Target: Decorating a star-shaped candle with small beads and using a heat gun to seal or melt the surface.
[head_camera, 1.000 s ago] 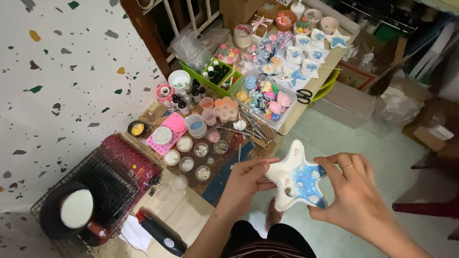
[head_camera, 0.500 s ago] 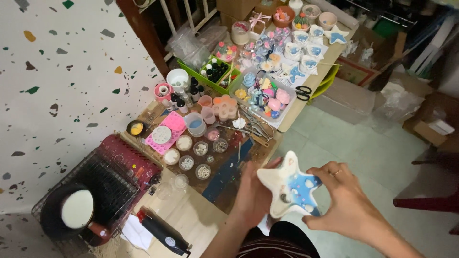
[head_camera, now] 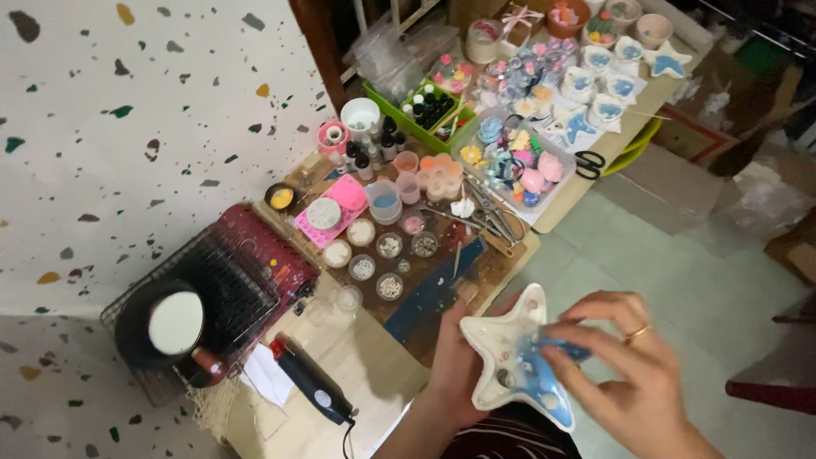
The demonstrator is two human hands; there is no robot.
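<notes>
Head view: left hand [head_camera: 459, 374] clasps the white star-shaped dish [head_camera: 514, 357] from beneath, steadying it above the surface [head_camera: 374, 357] edge. Right hand [head_camera: 633, 374] fingers pinch together over its blue interior, apparently positioning decoration.

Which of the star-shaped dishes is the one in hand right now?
The star dish held between both hands at bottom centre; the other star dishes lie on the table's far end.
</notes>
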